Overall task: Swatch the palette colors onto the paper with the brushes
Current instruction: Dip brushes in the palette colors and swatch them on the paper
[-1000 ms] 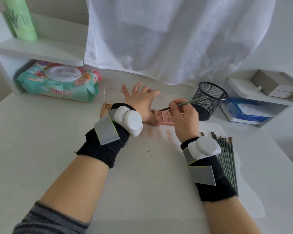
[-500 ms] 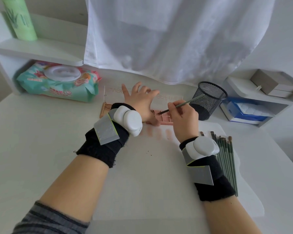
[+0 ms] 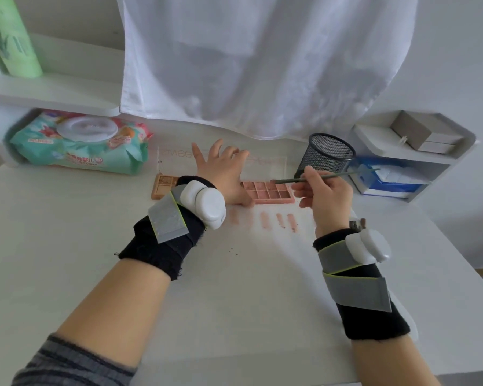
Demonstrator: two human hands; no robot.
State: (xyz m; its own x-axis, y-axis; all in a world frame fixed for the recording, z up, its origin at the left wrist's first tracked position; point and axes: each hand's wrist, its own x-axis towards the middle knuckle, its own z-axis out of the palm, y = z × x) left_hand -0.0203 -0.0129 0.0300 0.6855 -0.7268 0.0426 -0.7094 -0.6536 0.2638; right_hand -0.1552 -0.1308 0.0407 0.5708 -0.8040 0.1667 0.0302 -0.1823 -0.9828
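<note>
A pink palette (image 3: 268,192) with rows of small colour pans lies open at the far middle of the desk, its clear lid (image 3: 271,165) tilted back. My left hand (image 3: 221,169) rests flat on its left half with fingers spread. My right hand (image 3: 322,195) pinches a thin green brush (image 3: 343,175), held level, its tip over the palette's right pans. White paper (image 3: 234,274) lies in front of the palette, with several pink swatches (image 3: 279,221) along its far edge. More brushes (image 3: 357,224) peek out behind my right wrist.
A black mesh cup (image 3: 328,156) stands right of the palette. A wet-wipes pack (image 3: 78,144) lies under the left shelf, a green bottle (image 3: 10,37) on it. Blue tissue pack (image 3: 388,179) and grey box (image 3: 427,135) fill the right shelf. White cloth (image 3: 262,59) hangs behind.
My right hand has shifted to the right and turned, lifting the brush level, its tip now over the palette's right pans. The swatches it covered now show. My left hand has stayed put.
</note>
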